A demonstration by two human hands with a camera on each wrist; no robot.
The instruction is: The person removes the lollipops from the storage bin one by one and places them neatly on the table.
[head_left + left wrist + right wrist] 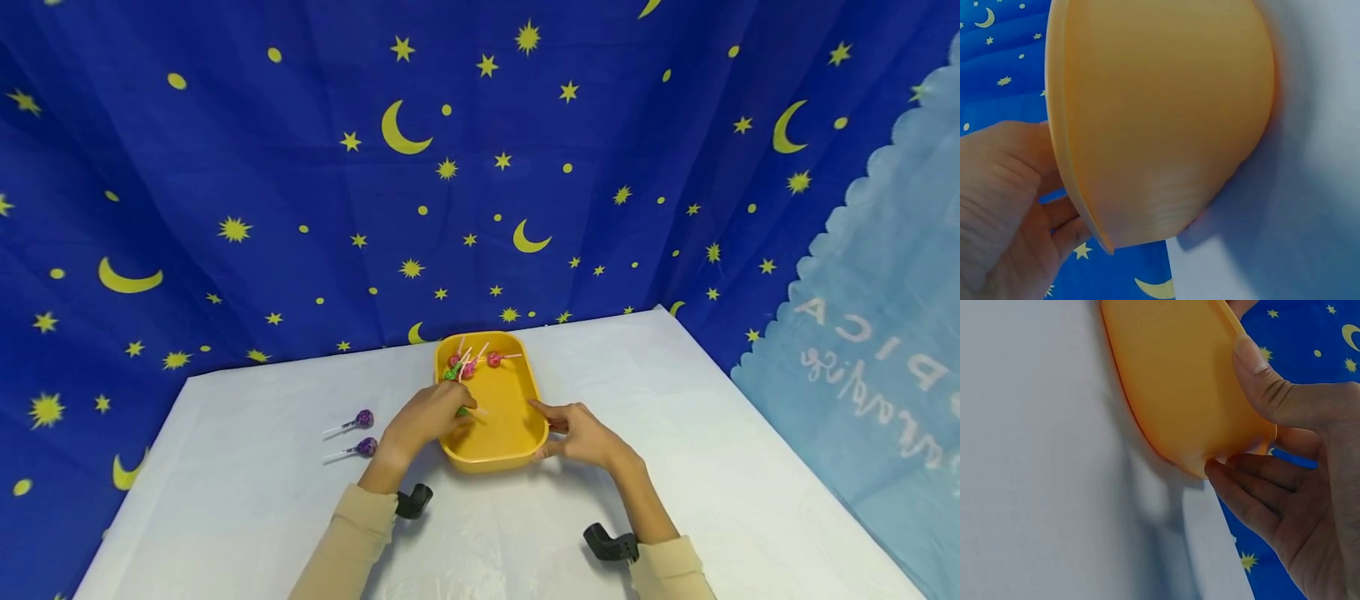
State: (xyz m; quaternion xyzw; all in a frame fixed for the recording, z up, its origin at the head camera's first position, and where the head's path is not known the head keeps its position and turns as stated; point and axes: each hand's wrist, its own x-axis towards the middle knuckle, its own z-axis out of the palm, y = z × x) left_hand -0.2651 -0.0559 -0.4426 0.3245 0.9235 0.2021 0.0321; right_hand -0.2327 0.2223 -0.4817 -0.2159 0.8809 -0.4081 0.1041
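A yellow plastic tray stands on the white table. My left hand reaches over its left rim, with a green lollipop between thumb and fingers. The left wrist view shows the tray's outer wall, which hides the fingertips. My right hand holds the tray's near right corner, thumb near the rim and fingers against the wall. Inside the tray's far end lie another green lollipop and several pink ones, among them a pink lollipop apart at the right.
Two purple lollipops, one farther back and one nearer, lie on the white tablecloth left of the tray. A blue curtain with stars and moons hangs behind; a light blue printed cloth hangs at the right.
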